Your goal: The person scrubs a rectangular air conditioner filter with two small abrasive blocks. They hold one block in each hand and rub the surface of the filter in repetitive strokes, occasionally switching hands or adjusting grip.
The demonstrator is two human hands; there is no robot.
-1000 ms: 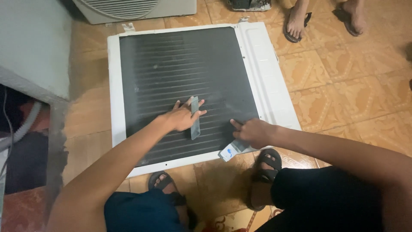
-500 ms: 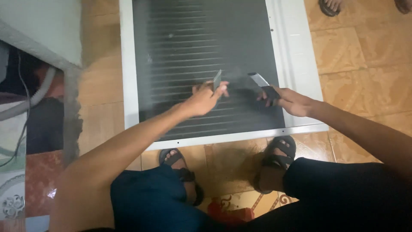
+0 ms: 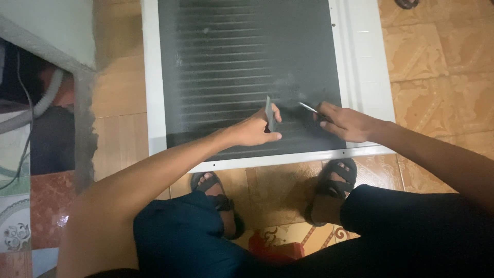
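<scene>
Down at the near edge of the dark finned panel (image 3: 247, 67), your left hand (image 3: 254, 131) pinches a flat grey blade (image 3: 268, 113) upright, long axis running away from you. Your right hand (image 3: 347, 122) sits just beside it, fingers closed on a thin strip (image 3: 309, 107) pointing left toward that blade, so both tips are near each other.

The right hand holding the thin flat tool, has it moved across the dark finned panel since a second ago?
Yes. The right hand has moved up from the white frame's lower edge onto the dark finned panel.
</scene>
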